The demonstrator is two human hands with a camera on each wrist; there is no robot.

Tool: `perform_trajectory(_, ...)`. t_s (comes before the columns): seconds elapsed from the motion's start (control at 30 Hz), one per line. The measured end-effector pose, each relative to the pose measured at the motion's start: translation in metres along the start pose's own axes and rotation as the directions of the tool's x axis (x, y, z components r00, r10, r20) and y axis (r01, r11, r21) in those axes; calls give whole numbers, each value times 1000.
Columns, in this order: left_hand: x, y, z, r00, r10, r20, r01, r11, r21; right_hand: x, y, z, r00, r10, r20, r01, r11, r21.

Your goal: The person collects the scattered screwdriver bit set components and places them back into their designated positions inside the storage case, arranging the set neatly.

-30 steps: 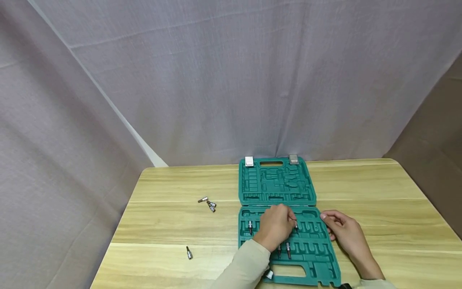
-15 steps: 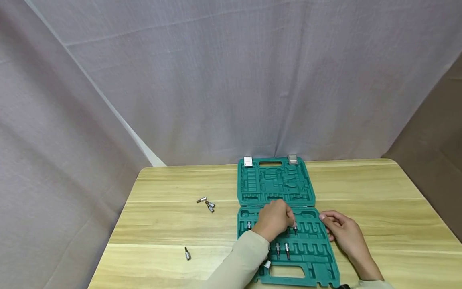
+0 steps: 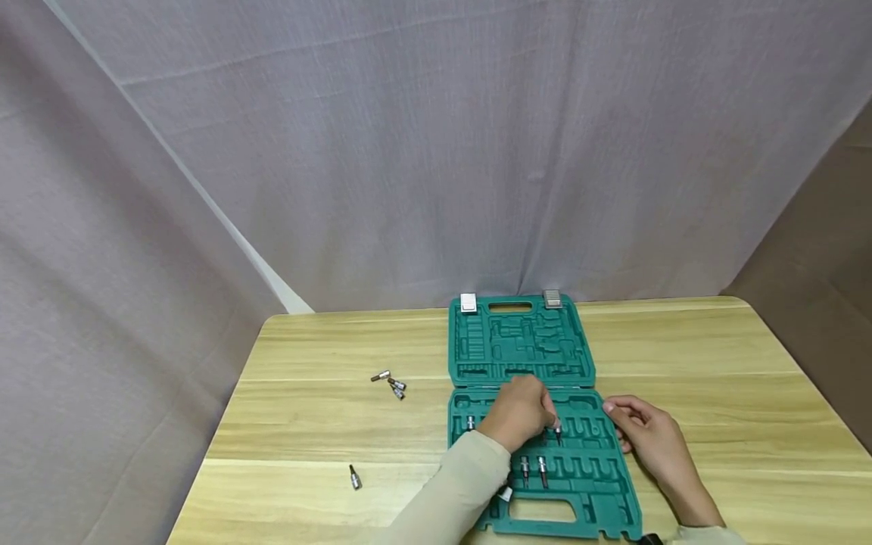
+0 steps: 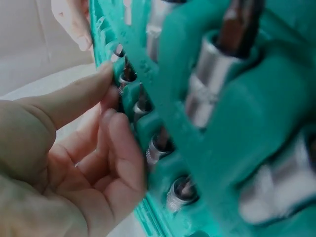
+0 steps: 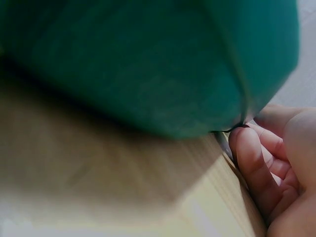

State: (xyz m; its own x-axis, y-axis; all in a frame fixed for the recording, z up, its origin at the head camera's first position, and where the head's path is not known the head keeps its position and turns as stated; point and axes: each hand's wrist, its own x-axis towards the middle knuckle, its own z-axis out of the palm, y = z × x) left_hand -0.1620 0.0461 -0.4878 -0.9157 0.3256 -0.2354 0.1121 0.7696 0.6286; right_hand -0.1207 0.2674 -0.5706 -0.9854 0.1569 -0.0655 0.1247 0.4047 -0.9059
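Note:
My left hand [image 3: 519, 415] reaches over the lower half of an open green tool case [image 3: 616, 522]. Its thumb and forefinger pinch a bit socket [image 3: 558, 435] in the upper row of slots. In the left wrist view, several bit sockets sit in a row beside the fingers, one of them a silver bit socket [image 4: 181, 193] with a dark tip. My right hand [image 3: 650, 446] grips the case's right edge near the hinge, thumb on top and fingers curled at the side. Two more bit sockets lie in the lower row, including one bit socket [image 3: 542, 471] left of the middle.
Several loose bit sockets lie on the wooden table [image 3: 306, 424]: a small cluster [image 3: 397, 385] to the left of the case and a single bit socket [image 3: 356, 477] nearer the front. The case lid [image 3: 521, 372] lies flat behind. A grey curtain [image 3: 409, 151] hangs at the back.
My left hand has shifted very slightly over the same slot, still at the bit socket. The right hand stays at the case edge.

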Motion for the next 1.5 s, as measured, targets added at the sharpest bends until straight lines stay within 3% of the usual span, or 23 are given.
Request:
perform_trajectory(0.13,2,3,2,1000,4,-8,-4,998,60,0,0,0,1000,8,6,-8,1000,5)
perform_trajectory(0.3,1,0,3,1000,20,0,-20,998,68,1,2,0,1000,16,13,-16,1000,-1)
perform_trajectory(0.43,-1,-4,4,996,85,31,-88,989,115,1,2,0,1000,7,11,-6,1000,-4)
perform_trajectory(0.53,-2,-5,5,980,182,75,-196,949,249,1,2,0,1000,-2,7,2,1000,0)
perform_trajectory(0.63,-1,-5,5,958,262,115,-286,873,394,1,2,0,1000,-7,3,7,1000,-1)
perform_trajectory(0.73,1,-3,6,951,277,141,-310,831,462,1,2,0,1000,-9,1,9,1000,-1)
perform_trajectory(0.83,3,-3,6,946,285,155,-324,811,487,1,2,0,1000,-11,2,11,1000,0)
perform_trajectory(0.9,3,-5,6,941,299,159,-339,826,450,1,2,0,1000,-12,6,12,1000,-1)
perform_trajectory(0.97,3,-10,4,938,313,150,-346,866,362,1,2,0,1000,-5,12,5,1000,-4)
perform_trajectory(1.07,1,-21,0,942,317,114,-331,933,140,0,2,0,1000,1,19,-1,1000,-7)
perform_trajectory(1.13,-2,-27,-5,950,303,78,-303,953,-19,0,2,0,1000,0,15,0,1000,-8)
perform_trajectory(1.2,-7,-33,-12,956,289,47,-279,948,-154,0,2,1,1000,-6,8,6,1000,-3)
perform_trajectory(1.3,-17,-40,-25,959,284,12,-269,921,-281,1,1,1,1000,-6,6,6,1000,9)
perform_trajectory(1.5,-44,-62,-55,958,276,-71,-283,891,-354,0,1,0,1000,15,10,-15,1000,5)
